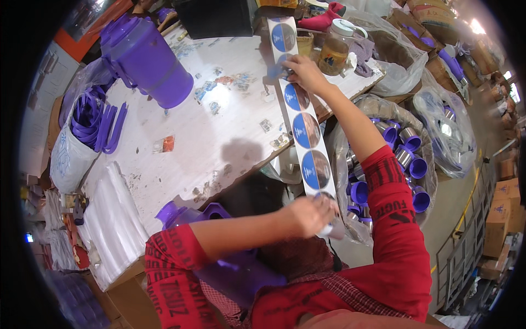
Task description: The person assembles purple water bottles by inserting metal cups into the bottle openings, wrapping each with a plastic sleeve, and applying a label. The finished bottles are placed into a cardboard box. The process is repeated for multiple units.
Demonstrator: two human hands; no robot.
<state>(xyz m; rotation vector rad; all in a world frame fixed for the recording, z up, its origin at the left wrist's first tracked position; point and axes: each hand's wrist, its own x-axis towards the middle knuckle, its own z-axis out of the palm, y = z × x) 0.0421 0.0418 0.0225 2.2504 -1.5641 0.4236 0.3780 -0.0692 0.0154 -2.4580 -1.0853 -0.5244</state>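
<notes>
A long white strip of round blue-and-photo stickers (pixel 307 130) runs from the table's far edge down toward my lap. At its near end my left hand (pixel 311 215), blurred by motion, is closed around what looks like the rolled part of the strip (pixel 332 229). Farther up, my right hand (pixel 303 73) pinches a round sticker (pixel 278 71) at the strip's left edge; that sticker is blurred and looks partly lifted. Under my left forearm a purple jug (pixel 235 277) lies tilted on my lap, partly hidden by the arm. Another purple jug (pixel 150 63) stands on the white table (pixel 219 140).
Purple straps (pixel 98 120) spill from a white bag at the left, near stacked clear plastic sleeves (pixel 118 219). A lidded jar (pixel 335 49) stands at the table's far right. Beside my right arm, a plastic-lined container holds several purple-rimmed steel cups (pixel 411 159).
</notes>
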